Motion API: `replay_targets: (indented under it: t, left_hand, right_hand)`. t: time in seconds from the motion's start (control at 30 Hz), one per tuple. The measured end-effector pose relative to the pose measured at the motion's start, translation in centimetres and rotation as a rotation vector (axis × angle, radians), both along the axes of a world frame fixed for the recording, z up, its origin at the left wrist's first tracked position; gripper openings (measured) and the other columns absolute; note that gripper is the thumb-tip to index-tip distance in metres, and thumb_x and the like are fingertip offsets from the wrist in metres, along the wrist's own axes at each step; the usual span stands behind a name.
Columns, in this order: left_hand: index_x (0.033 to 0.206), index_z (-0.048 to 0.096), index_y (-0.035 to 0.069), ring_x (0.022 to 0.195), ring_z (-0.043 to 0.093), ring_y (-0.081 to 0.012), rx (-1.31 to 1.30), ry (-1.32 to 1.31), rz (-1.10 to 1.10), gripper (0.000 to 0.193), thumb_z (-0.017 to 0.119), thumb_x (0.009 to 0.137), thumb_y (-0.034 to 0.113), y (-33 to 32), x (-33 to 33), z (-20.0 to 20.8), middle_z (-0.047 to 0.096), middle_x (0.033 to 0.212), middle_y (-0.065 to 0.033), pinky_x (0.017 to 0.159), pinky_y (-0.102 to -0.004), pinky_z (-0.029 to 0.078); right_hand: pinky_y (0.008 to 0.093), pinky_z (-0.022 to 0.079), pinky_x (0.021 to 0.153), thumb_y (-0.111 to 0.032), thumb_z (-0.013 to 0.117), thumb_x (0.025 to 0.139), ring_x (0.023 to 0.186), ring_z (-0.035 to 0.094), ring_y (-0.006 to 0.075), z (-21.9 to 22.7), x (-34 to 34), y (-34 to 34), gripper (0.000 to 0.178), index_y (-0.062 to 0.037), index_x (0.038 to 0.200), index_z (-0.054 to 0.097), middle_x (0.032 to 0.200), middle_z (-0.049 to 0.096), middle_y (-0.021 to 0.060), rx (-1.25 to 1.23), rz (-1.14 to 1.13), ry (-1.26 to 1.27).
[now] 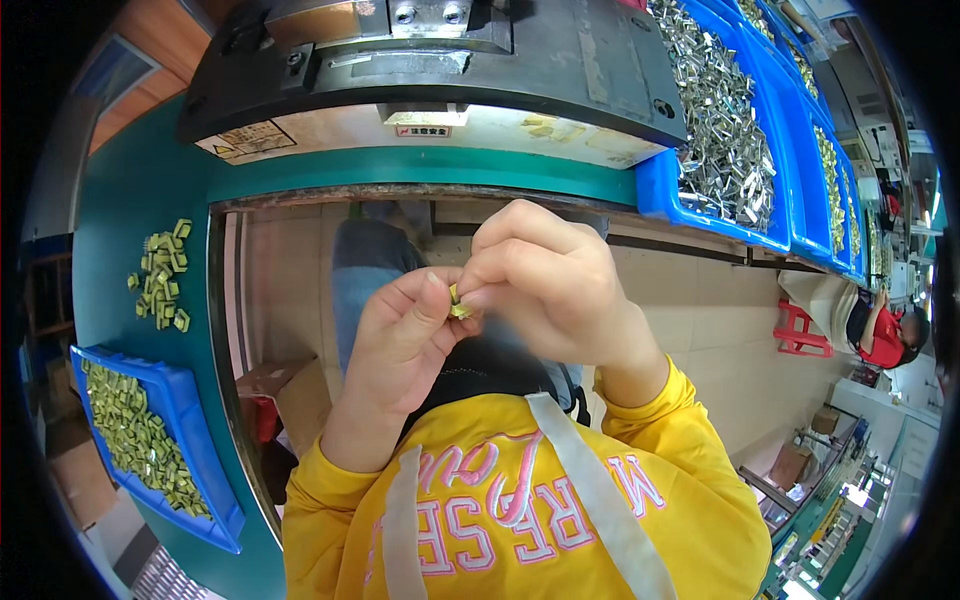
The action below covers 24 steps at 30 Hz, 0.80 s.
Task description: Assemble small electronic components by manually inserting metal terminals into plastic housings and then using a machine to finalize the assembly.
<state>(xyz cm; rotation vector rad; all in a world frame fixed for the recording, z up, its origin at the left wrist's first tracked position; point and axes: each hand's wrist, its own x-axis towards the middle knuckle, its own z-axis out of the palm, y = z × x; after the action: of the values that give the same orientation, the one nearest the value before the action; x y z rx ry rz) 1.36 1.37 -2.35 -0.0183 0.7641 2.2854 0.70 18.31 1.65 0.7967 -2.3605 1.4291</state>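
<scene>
My left hand (388, 350) and my right hand (555, 285) meet in front of my chest, above my lap. Between their fingertips is a small yellow-green block-like part (459, 309), pinched by both thumbs and forefingers. Fingers cover much of it, so its full shape is hidden. My right hand is partly smeared by motion. Off to the left, a loose pile of similar yellow-green parts (160, 278) lies on the green tabletop (105, 215). Nearer, a blue bin (205, 430) holds many more of them.
A black machine (590, 90) on a white base stands ahead across the table. At the far right, a blue bin (655, 195) holds silver metal pieces, with more blue bins beyond. A red stool (800, 330) and a seated person (885, 340) are farther right.
</scene>
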Motion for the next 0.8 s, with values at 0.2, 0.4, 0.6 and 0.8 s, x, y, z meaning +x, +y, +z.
replay_targets:
  t: [0.2, 0.4, 0.6, 0.8]
  left_hand:
    - [0.100, 0.056, -0.001, 0.080, 0.053, -0.0130, -0.058, 0.001, 0.038, 0.038, 0.053, 0.086, 0.034, 0.0, -0.1, 0.4, 0.058, 0.090, -0.0057, 0.073, -0.0273, 0.044]
    - [0.100, 0.056, 0.000, 0.077, 0.054, -0.0129, 0.001, -0.048, 0.021, 0.037, 0.053, 0.086, 0.034, -0.1, -0.1, 0.1, 0.058, 0.088, -0.0052, 0.072, -0.0272, 0.045]
    - [0.101, 0.056, 0.001, 0.079, 0.054, -0.0134, -0.056, -0.003, 0.018, 0.036, 0.052, 0.087, 0.033, 0.2, 0.1, 0.2, 0.058, 0.088, -0.0054, 0.073, -0.0286, 0.046]
    - [0.098, 0.054, -0.001, 0.084, 0.055, -0.0181, -0.061, 0.042, 0.037, 0.038, 0.052, 0.086, 0.035, -0.5, 0.2, -0.6, 0.057, 0.091, -0.0084, 0.077, -0.0337, 0.045]
  right_hand:
    - [0.0234, 0.044, 0.052, 0.005, 0.065, 0.066, 0.063, 0.055, 0.0152, 0.1, -0.1, -0.2, 0.013, -0.0003, 0.077, 0.061, 0.077, 0.054, 0.0071, -0.144, 0.007, -0.115]
    - [0.0168, 0.036, 0.045, 0.000, 0.068, 0.067, 0.062, 0.052, 0.0070, -0.1, 0.3, -0.1, 0.013, -0.0023, 0.079, 0.064, 0.079, 0.057, 0.0053, -0.194, -0.039, -0.211]
    - [0.0172, 0.035, 0.043, -0.007, 0.076, 0.061, 0.060, 0.051, 0.0076, 0.4, 0.4, -0.4, 0.022, -0.0057, 0.077, 0.062, 0.075, 0.058, 0.0029, -0.131, -0.087, -0.154]
    - [0.0208, 0.035, 0.041, -0.020, 0.078, 0.061, 0.053, 0.048, 0.0106, -0.7, 0.2, -0.6, 0.030, -0.0064, 0.081, 0.061, 0.077, 0.058, 0.0032, -0.091, -0.152, -0.046]
